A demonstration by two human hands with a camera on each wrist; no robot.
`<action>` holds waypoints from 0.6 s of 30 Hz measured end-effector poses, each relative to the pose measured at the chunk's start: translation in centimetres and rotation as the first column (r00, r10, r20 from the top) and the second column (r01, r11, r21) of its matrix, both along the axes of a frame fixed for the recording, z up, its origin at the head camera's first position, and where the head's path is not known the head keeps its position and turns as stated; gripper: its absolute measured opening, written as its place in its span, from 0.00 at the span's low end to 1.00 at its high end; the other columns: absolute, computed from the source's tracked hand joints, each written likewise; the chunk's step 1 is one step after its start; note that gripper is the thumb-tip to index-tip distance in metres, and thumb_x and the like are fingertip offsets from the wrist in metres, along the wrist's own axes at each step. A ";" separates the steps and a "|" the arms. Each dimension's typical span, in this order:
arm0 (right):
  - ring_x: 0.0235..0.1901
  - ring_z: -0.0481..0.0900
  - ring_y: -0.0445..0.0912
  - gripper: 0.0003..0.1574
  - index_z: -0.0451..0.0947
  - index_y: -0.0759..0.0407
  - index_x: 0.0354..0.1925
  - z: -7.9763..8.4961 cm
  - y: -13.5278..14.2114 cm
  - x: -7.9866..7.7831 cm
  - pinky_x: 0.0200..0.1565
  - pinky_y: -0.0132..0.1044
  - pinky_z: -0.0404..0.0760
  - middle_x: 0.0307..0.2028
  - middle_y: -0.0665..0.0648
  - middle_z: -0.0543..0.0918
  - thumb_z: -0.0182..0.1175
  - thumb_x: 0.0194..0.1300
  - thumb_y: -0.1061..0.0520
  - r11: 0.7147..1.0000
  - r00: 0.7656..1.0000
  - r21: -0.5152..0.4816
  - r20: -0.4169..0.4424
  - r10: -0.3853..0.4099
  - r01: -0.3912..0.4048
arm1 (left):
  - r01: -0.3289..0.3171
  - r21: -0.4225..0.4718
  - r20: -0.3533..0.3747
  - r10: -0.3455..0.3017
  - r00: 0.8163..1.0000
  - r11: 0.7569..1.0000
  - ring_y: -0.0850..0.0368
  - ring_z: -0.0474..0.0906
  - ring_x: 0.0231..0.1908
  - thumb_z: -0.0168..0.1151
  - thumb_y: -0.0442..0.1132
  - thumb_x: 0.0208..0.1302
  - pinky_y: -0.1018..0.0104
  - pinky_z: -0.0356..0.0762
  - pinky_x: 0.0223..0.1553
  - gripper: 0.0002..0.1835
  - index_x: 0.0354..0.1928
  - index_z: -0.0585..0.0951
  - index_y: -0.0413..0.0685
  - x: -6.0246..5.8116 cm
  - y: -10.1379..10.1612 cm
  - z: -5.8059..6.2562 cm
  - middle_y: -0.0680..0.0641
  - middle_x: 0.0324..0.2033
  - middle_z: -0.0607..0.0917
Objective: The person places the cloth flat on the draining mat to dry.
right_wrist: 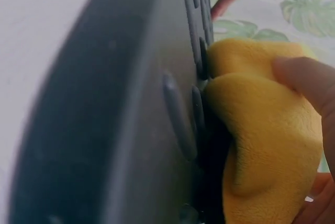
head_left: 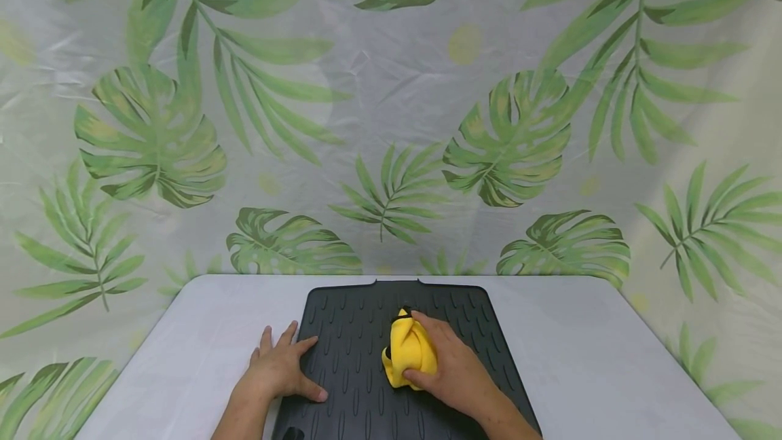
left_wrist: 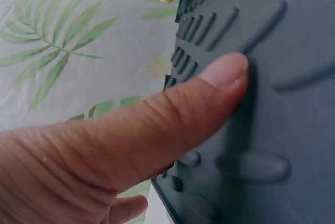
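A black ribbed rubber mat (head_left: pixel 360 372) with a raised rim lies on the white table. Toward its right side my right hand (head_left: pixel 455 369) grips a bunched yellow cloth (head_left: pixel 411 352) with dark edging, thumb on the near side and fingers on the far side. The cloth touches the mat's surface in the right wrist view, where the thumb (right_wrist: pixel 306 80) presses into its folds. My left hand (head_left: pixel 277 369) is spread over the mat's left edge, its thumb (left_wrist: pixel 172 119) resting on the ribbed surface.
The white table (head_left: pixel 586 352) extends on both sides of the mat. Behind it hangs a pale curtain (head_left: pixel 391 107) printed with green leaves. A small dark object (head_left: pixel 293 433) shows at the mat's near left, cut off by the frame.
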State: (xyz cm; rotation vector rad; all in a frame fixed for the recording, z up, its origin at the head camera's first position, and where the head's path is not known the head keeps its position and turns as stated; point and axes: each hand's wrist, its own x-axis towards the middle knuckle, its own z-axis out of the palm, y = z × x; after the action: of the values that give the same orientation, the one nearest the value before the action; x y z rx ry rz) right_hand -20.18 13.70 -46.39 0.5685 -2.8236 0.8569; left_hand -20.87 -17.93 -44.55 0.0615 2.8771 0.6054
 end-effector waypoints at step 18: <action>0.62 0.78 0.51 0.53 0.58 0.44 0.78 0.9 0.7 0.0 0.60 0.58 0.80 0.72 0.54 0.70 0.64 0.64 0.28 0.991 0.995 -0.132 0.095 0.031 -0.018 | 0.306 0.388 -0.138 -0.274 0.952 0.870 0.32 0.56 0.77 0.66 0.61 0.66 0.24 0.61 0.67 0.44 0.78 0.63 0.53 1.4 6.1 1.6 0.40 0.75 0.68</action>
State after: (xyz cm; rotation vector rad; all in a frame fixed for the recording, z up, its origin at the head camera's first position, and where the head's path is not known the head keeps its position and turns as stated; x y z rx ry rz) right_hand -20.19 14.38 -45.51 0.5585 -2.8226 1.0939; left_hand -19.48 -11.81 -42.97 0.5811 2.6805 1.1428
